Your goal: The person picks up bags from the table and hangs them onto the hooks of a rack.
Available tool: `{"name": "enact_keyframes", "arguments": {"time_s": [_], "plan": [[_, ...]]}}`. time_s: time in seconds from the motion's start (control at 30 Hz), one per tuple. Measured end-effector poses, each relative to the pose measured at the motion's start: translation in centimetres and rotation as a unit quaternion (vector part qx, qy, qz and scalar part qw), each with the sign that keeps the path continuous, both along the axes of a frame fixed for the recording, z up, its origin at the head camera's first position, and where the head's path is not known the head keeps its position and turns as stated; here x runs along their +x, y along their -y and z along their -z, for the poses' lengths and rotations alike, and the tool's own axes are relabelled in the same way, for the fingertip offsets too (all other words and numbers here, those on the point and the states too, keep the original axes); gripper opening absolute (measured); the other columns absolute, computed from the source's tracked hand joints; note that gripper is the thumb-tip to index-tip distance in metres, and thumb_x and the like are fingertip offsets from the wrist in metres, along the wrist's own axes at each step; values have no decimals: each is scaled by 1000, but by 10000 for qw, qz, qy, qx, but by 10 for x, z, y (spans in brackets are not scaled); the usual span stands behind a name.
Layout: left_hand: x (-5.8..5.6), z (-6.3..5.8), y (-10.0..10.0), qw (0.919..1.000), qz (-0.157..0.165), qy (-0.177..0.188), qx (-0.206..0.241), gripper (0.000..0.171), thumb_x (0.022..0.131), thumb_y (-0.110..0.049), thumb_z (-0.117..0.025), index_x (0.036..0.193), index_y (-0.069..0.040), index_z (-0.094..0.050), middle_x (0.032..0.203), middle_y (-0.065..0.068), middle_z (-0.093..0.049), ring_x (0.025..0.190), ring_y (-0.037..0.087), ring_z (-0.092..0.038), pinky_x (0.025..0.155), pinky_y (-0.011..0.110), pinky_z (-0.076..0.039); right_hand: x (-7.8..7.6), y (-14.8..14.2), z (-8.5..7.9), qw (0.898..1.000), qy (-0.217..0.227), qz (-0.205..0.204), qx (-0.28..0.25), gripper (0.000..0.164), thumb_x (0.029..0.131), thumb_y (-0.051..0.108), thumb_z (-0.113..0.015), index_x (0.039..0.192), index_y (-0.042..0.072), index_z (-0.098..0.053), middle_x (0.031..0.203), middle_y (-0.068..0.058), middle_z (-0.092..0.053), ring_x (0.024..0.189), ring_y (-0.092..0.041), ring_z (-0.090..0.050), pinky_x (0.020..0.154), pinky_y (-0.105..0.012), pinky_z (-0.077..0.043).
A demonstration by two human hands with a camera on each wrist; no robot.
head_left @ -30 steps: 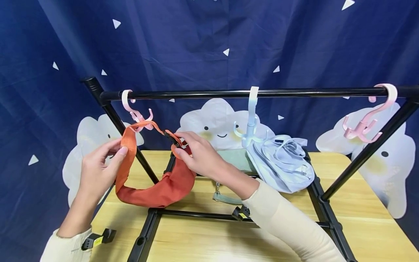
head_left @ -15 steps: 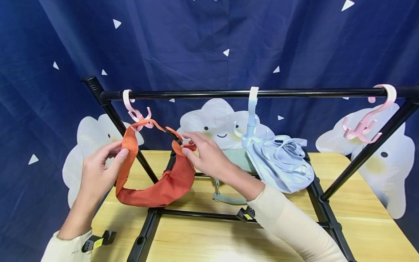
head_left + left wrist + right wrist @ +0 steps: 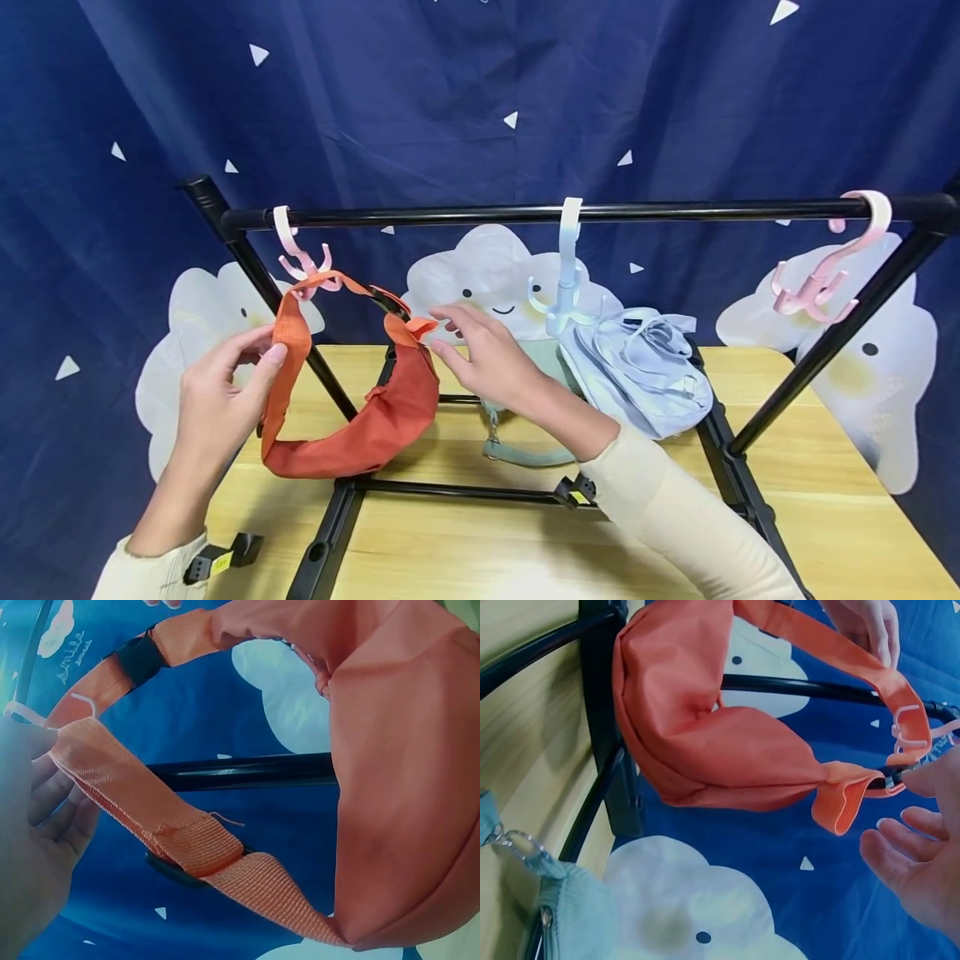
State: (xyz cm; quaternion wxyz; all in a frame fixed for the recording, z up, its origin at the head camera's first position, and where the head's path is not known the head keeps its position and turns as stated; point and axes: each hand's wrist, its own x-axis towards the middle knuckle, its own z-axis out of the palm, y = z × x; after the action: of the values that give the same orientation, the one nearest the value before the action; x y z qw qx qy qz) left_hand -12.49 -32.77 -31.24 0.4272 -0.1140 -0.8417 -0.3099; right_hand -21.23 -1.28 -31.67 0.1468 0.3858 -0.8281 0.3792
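An orange-red waist bag (image 3: 375, 425) hangs by its webbing strap (image 3: 292, 333) from the pink hook (image 3: 307, 271) at the rail's left end. My left hand (image 3: 225, 387) pinches the strap's left side at its edge, thumb in front. A black buckle (image 3: 140, 660) joins the strap on the other side. There my right hand (image 3: 495, 354), fingers spread and slightly bent, stays right beside the loose strap end (image 3: 840, 806) and holds nothing. In the right wrist view its thumb overlaps the strap near the buckle.
A black rail (image 3: 450, 215) crosses above the table (image 3: 450, 550), carrying a blue hook (image 3: 567, 283) and another pink hook (image 3: 813, 292). A light blue bag (image 3: 637, 375) and a green bag (image 3: 543, 358) lie behind my right arm. A dark blue curtain (image 3: 420, 108) hangs behind.
My right hand has let go of the strap by the buckle and drawn back to the right, its fingers opening. The left hand stays at the strap; the bag hangs nearly unchanged.
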Motion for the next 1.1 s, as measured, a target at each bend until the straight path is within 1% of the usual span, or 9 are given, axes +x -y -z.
{"name": "enact_keyframes", "arguments": {"time_s": [0.13, 0.27, 0.47, 0.53, 0.63, 0.7, 0.77, 0.93, 1.1], "plan": [[0, 0, -2, 9999, -3, -70, 157, 32, 90, 1, -74, 122, -1, -74, 100, -27, -59, 90, -14, -55, 86, 3, -42, 0, -7, 2, 9999, -12, 121, 53, 43, 103, 22, -64, 142, 6, -59, 140, -10, -65, 118, -25, -68, 99, -37, -58], [-1, -1, -4, 9996, 48, -129, 237, 34, 91, 1, -72, 125, 0, -72, 104, -25, -61, 92, -12, -57, 88, 3, -44, -1, -14, 5, 9998, 4, 199, 69, 43, 103, 22, -64, 143, 6, -58, 141, -11, -65, 117, -26, -69, 98, -39, -59], [-1, -2, -8, 9982, 118, -484, 341, 36, 91, 1, -73, 127, 3, -70, 116, -23, -63, 98, -10, -60, 91, 5, -46, -2, -24, 11, 9994, 109, 322, 77, 41, 103, 22, -65, 141, 6, -60, 138, -10, -66, 117, -25, -68, 98, -41, -58], [-1, -2, -9, 9977, 113, -595, 304, 37, 91, 0, -73, 127, 3, -69, 118, -16, -66, 99, -10, -60, 92, 6, -46, -2, -28, 13, 9993, 154, 348, 62, 40, 103, 22, -65, 139, 7, -61, 135, -10, -67, 116, -26, -68, 97, -41, -58], [-2, -2, -11, 9972, 86, -719, 184, 38, 92, -5, -73, 128, 5, -68, 118, 6, -70, 102, -11, -59, 93, 6, -45, -2, -33, 18, 9992, 185, 360, 40, 39, 103, 22, -65, 138, 7, -61, 133, -9, -68, 116, -26, -68, 97, -41, -58], [-2, -3, -12, 9966, 63, -808, 122, 39, 93, -9, -73, 128, 7, -67, 119, 22, -68, 104, -11, -58, 93, 6, -44, -3, -36, 20, 9992, 178, 349, 21, 38, 102, 22, -66, 137, 6, -62, 133, -9, -68, 117, -27, -68, 97, -42, -58], [-2, -3, -15, 9959, 39, -900, 92, 41, 93, -12, -72, 127, 9, -65, 120, 32, -64, 106, -12, -56, 93, 6, -43, -3, -38, 24, 9993, 139, 333, 4, 38, 102, 21, -66, 137, 6, -62, 133, -10, -67, 117, -27, -68, 98, -43, -57], [0, -6, -24, 9933, 33, -1156, 79, 46, 96, -22, -71, 124, 13, -64, 118, 37, -61, 109, -11, -52, 95, 8, -40, -3, -45, 32, 9993, 114, 346, 2, 38, 101, 19, -66, 137, 5, -62, 134, -11, -67, 116, -27, -69, 97, -43, -58], [-2, -3, -27, 9898, 27, -1426, 12, 51, 97, -32, -69, 122, 12, -65, 116, 36, -62, 113, -8, -50, 95, 9, -39, -1, -52, 38, 9985, 283, 412, 207, 39, 103, 22, -64, 138, 6, -61, 135, -9, -67, 118, -25, -68, 97, -42, -58]]}}
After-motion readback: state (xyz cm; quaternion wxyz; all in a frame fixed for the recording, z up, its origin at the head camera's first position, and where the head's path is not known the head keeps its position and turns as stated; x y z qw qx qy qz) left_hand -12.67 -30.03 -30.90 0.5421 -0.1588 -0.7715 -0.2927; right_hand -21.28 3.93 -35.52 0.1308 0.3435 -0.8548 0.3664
